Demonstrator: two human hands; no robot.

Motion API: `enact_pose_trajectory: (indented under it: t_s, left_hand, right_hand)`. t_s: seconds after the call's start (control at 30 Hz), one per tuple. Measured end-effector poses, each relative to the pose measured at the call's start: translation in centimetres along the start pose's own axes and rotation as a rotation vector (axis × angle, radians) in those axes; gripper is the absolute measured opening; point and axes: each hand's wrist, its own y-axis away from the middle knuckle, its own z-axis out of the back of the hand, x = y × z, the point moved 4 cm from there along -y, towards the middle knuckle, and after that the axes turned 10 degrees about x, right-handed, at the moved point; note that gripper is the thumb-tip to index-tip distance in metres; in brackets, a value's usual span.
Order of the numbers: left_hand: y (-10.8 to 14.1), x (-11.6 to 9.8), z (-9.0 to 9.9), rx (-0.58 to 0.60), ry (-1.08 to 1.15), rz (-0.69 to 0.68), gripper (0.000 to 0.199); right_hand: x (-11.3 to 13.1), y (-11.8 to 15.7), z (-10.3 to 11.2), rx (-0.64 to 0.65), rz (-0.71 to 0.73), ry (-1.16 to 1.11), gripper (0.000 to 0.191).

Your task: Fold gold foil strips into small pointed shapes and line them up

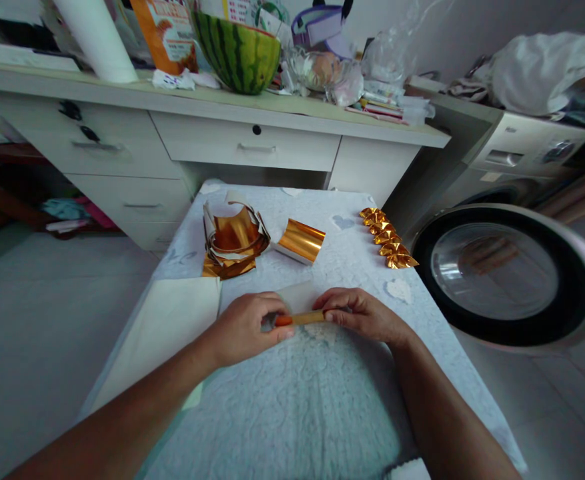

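Observation:
Between my two hands a thin orange-brown strip (308, 318) lies sideways, folded or rolled; I cannot tell which. My left hand (252, 327) is closed on its left end, where the colour is a brighter orange. The fingers of my right hand (365, 313) pinch the other end. Just behind the strip is a pale, thin sheet (297, 295), partly hidden by my hands. Beyond it lies a curled piece of gold foil paper (302, 241). Gold foil strips (235, 233) sit in a loose coil at the back left. Several twisted gold foil pieces (386, 237) form a row at the back right.
A light patterned cloth (292, 413) covers the table. Pale paper (172, 327) lies along its left side. The open washing machine door (512, 273) stands close to the right edge. A white desk (252, 143) behind holds a cut watermelon (237, 53) and clutter.

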Motion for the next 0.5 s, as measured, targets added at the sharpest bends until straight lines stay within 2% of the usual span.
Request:
enact_pose_trajectory:
  t_s: [0.1,0.17,0.37,0.5]
  left_hand:
    - [0.0,0.5,-0.1,-0.019,0.135,0.058,0.023]
    - [0.0,0.8,-0.1,-0.06,0.126,0.107,0.024]
    - [-0.3,0.7,0.3,-0.225,-0.187,0.173,0.02]
    - [-0.5,1.0,0.2,-0.255,-0.301,0.182,0.015]
  right_hand:
    - [0.0,-0.2,-0.3,0.0,-0.023,0.045,0.024]
    - [-0.4,-0.3,-0.4,-0.03,-0.062,0.081,0.024]
    - [-1.5,-0.9,-0.3,-0.322,-0.218,0.298,0.014]
    - [-1.1,-1.5,-0.5,-0.464,-0.231,0.535,0.014]
